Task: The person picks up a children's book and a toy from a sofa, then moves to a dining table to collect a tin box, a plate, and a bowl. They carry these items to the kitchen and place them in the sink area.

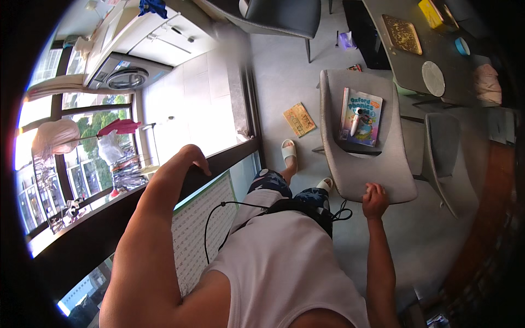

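My left hand (196, 158) rests over the dark frame (221, 159) of a glass sliding door, its fingers bent down over the edge. What the fingertips do on the far side is hidden. My right hand (375, 199) lies on the backrest of a grey upholstered chair (344, 176), with the fingers curled at its edge. On that chair's seat lies a phonics book (371, 129) with a colourful cover, and a white pen-shaped device (355, 124) with a dark tip rests on it. A yellowish booklet (300, 119) lies on the floor left of the chair.
A dark table (410, 74) at the upper right bears a tray (402, 34), a round white mat (433, 78) and a yellow box (434, 15). Other chairs (283, 16) stand around. A purple packet (348, 41) lies on the floor. Beyond the door are a front-loading washer (127, 78) and hanging laundry.
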### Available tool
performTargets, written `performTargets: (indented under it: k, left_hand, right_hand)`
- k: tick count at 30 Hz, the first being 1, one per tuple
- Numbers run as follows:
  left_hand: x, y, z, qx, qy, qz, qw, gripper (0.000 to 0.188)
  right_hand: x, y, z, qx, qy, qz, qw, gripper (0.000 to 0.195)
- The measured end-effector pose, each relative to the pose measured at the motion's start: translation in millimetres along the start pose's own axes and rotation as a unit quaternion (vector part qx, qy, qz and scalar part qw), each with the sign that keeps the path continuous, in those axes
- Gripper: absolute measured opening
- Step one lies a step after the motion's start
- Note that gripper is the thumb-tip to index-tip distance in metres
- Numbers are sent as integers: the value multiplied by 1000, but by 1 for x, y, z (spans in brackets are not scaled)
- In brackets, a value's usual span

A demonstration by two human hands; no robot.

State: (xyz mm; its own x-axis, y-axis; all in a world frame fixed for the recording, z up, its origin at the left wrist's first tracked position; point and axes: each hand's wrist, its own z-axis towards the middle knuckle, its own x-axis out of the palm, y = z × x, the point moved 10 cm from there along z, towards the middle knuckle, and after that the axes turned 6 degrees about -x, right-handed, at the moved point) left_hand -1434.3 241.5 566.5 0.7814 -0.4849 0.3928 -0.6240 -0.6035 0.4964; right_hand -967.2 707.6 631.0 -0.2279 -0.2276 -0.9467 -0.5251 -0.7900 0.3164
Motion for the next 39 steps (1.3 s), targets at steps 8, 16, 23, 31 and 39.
performTargets:
  k: [8,16,23,31,39]
  left_hand:
    - [35,-7,16,-54,87,88,991,99]
    - [85,-11,27,-20,196,28,980,145]
    - [121,-32,21,57,201,27,977,140]
    - [152,-36,52,57,223,-9,973,135]
    - [151,-85,148,152,184,-71,969,145]
  right_hand:
    - [2,-2,4,-5,4,2,1000,22]
    - [4,3,5,-19,22,2,1000,26]
    - [11,-7,4,-16,57,9,998,28]
    - [18,0,10,-2,76,11,997,34]
    - [28,-13,7,29,115,46,992,34]
